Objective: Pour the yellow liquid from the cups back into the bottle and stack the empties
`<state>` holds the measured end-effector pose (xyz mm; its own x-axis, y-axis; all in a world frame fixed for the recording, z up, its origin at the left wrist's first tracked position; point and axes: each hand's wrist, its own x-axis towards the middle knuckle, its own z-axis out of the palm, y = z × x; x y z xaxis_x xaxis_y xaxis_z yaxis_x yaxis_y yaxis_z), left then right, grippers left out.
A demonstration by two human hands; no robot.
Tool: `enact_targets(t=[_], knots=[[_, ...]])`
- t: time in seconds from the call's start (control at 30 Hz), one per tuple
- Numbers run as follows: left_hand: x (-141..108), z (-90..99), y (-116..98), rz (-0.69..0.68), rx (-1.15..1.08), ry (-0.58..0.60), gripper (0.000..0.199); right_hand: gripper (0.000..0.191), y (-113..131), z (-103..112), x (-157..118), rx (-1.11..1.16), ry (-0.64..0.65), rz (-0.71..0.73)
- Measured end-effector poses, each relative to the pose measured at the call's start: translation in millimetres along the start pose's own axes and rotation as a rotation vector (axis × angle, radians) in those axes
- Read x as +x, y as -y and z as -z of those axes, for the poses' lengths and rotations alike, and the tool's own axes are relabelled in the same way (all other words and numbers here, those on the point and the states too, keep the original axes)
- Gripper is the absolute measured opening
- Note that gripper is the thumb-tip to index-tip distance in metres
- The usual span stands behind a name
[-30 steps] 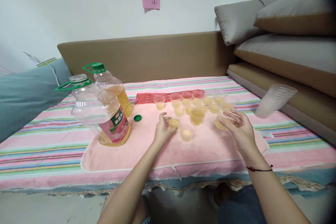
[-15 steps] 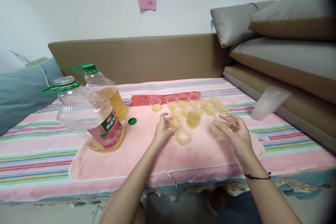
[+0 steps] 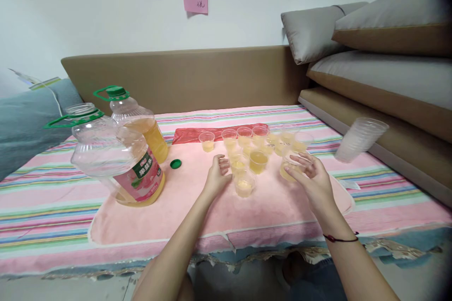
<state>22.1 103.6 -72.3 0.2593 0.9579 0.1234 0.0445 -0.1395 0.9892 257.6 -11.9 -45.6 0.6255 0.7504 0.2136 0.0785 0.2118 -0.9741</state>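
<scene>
My right hand [image 3: 310,178] has thumb and fingers around the rim of a clear plastic cup [image 3: 286,173] of pale yellow drink, which stands at the right of the group. My left hand [image 3: 218,176] is open, its fingers curved and apart, just left of another cup [image 3: 238,163]. Between the hands stands a fuller cup [image 3: 258,163], and nearest me is a cup [image 3: 244,186] with drink in it. Behind them several more filled cups [image 3: 245,136] stand close together. A single cup [image 3: 207,143] is apart at the back left.
On the left stand an uncapped large bottle [image 3: 141,176] and a capped one [image 3: 155,138], with a green cap [image 3: 175,164] beside them. A tilted stack of cups [image 3: 360,138] lies at right by the cushions [image 3: 381,75]. Red plastic [image 3: 183,136] lies behind the cups on the pink mat [image 3: 141,223].
The cup by my left hand has shifted a little right, and my left fingers have come off it. My right hand and its cup have moved slightly left.
</scene>
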Motion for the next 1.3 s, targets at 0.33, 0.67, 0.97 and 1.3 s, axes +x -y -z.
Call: enact_targets(t=[0.33, 0.67, 0.97, 1.3], knots=[[-55, 4.2, -18, 0.018, 0.198, 0.119, 0.059, 0.066, 8, -9, -4, 0.013, 0.000, 0.009], [-64, -24.9, -5, -0.090, 0.261, 0.039, 0.047, 0.065, 10, -20, -9, 0.028, 0.037, 0.001], [-64, -16.3, -15, -0.168, 0.160, 0.014, 0.049, 0.063, 9, -28, -8, -0.031, 0.043, 0.035], [-38, 10.4, -36, -0.168, 0.108, -0.226, 0.049, 0.065, 8, -42, -10, -0.146, 0.033, 0.126]])
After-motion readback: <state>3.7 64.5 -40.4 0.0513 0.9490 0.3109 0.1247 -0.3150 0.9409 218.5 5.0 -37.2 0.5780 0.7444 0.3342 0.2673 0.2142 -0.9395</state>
